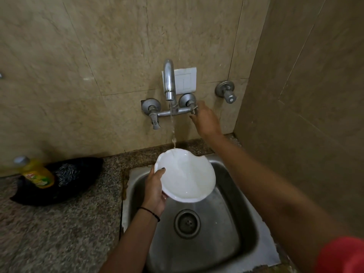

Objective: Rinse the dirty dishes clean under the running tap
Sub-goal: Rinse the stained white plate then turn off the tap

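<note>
Left hand (155, 191) fingers grip the white scalloped ceramic plate (189, 178) at 9 o'clock above the steel sink (226, 223), face up, 12 o'clock edge under the stream (173, 131); right hand (205, 120) fingers pinch the right handle (194, 110) of the chrome tap (169, 81).

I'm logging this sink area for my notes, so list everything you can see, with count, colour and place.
plate: one, white, over sink, under the stream.
tap: one, chrome, on the wall, running.
left tap handle: one, chrome, left of spout.
right tap handle: one, chrome, right of spout.
wall valve: one, chrome, farther right.
switch plate: one, white, behind spout.
sink: one, steel, in the counter.
drain: one, dark, sink bottom.
counter: one, speckled brown, left of sink.
soap bottle: one, yellow, on the counter's left.
cloth: one, black, by the bottle.
left hand: one, grips the plate's rim.
right hand: one, fingers hold the right tap handle.
</note>
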